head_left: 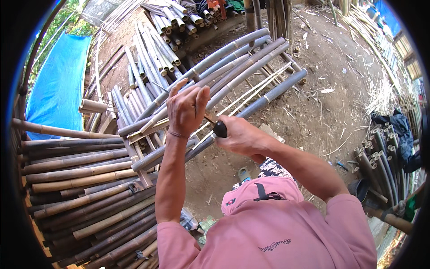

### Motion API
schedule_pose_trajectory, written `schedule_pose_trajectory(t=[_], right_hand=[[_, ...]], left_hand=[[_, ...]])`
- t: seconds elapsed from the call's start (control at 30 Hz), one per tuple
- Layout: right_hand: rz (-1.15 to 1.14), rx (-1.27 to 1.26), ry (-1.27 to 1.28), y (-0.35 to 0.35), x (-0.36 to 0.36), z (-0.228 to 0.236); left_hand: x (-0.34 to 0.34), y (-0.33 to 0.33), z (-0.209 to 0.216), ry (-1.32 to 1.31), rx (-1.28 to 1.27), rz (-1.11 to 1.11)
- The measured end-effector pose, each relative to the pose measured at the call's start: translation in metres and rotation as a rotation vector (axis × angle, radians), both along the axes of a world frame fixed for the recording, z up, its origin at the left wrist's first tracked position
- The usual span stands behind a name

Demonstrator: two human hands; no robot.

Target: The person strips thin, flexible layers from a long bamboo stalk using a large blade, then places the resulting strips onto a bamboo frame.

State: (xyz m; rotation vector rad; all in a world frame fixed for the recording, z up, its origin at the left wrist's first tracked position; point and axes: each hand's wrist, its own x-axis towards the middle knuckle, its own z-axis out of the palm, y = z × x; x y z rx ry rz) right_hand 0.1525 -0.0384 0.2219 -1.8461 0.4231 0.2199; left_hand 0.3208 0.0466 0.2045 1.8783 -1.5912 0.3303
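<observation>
My right hand (239, 134) is closed around a tool with a rounded black handle (220, 129). A short brownish part (210, 117) of it shows beside my left wrist; its far end is hidden, so I cannot tell its exact kind. Just left of it, my left hand (186, 110) is raised with most fingers curled and one finger sticking up. What lies in its grip, if anything, I cannot make out. Both hands are over a low rack of bamboo poles (251, 60), where thin pale bamboo strips (260, 87) lie beside a thick grey pole (273, 93).
Stacked dark bamboo poles (89, 179) fill the lower left, near a blue tarp (60, 80). More cut poles (156, 45) lie beyond the rack. At the right, upright bamboo pieces (380, 163) stand beside dark cloth (401, 134). Pale shavings (383, 96) litter the dirt floor (322, 116).
</observation>
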Motion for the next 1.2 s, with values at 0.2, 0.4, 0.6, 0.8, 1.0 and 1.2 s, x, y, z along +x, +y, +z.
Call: schedule_pose_trajectory(t=[0.2, 0.4, 0.6, 0.8, 1.0, 1.2], right_hand=[[0.017, -0.206, 0.001, -0.018, 0.025, -0.031], [0.015, -0.365, 0.054, -0.037, 0.033, -0.038], [-0.059, -0.248, 0.085, -0.003, 0.022, -0.041], [-0.074, 0.130, 0.025, 0.011, 0.019, -0.041], [-0.052, 0.177, 0.045, 0.009, 0.024, -0.050], [-0.018, -0.280, 0.285, -0.022, 0.005, -0.154]], left_hand=[[0.009, -0.003, 0.002, -0.113, -0.097, -0.013], [-0.012, 0.007, 0.003, 0.233, -0.193, 0.367], [-0.009, 0.019, -0.024, 0.745, -0.345, 0.411], [-0.017, 0.020, -0.043, 0.805, -0.557, 0.389], [-0.018, 0.013, -0.047, 0.620, -0.598, 0.582], [-0.023, 0.010, -0.043, 0.705, -0.594, 0.501]])
